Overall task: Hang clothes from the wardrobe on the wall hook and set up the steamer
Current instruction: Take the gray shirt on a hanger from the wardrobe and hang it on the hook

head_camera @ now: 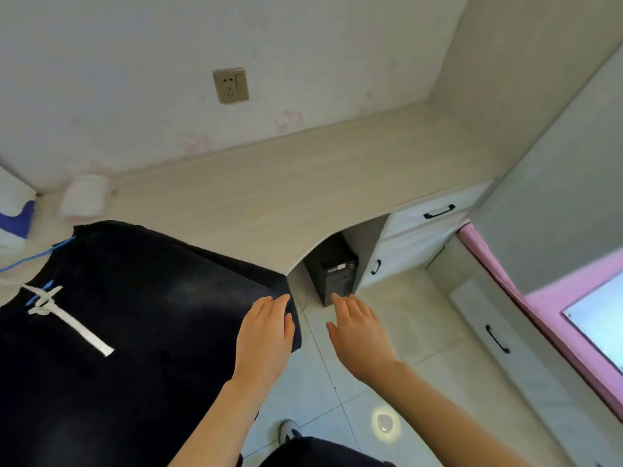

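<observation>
Here my left hand (pixel 266 335) lies flat, fingers released, on the dark garment's (pixel 135 315) right edge; right hand (pixel 357 328) hovers open beside.

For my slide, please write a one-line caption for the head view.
Left hand flat on a dark garment spread over the desk; right hand open beside it.

soft, even daylight w/ bright glare off the window (pixel 596 318) at lower right, a small round light spot on the floor (pixel 385 423), dark garment (pixel 135 315) nearly detail-less, whole frame slightly blurry, esp. far left edge, w/ wide-angle bending of the worktop (pixel 303 183) and walls.
</observation>
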### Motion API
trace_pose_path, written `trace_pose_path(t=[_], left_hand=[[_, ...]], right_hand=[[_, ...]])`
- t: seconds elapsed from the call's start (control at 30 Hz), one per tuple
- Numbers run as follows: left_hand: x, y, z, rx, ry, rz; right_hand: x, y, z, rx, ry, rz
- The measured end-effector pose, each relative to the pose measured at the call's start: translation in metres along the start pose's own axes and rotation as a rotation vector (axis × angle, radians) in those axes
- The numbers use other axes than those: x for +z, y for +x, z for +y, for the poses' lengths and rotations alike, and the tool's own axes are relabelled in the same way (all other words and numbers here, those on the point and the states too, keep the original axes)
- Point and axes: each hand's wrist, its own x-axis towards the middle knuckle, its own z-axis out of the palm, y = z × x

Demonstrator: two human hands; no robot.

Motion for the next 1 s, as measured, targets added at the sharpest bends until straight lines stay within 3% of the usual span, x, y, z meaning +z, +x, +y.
trace_pose_path(t=[0.63, 1.0], left_hand=[[0.155, -0.071, 0.306, 0.447, -0.099, -0.327], [0.219, -0.073, 0.430, 0.653, -0.095, -0.497]], right_hand=[[0.007, -0.253, 0.285, 0.577, 0.130, 0.140], [0.009, -0.320, 0.393, 0.855, 0.245, 0.198]])
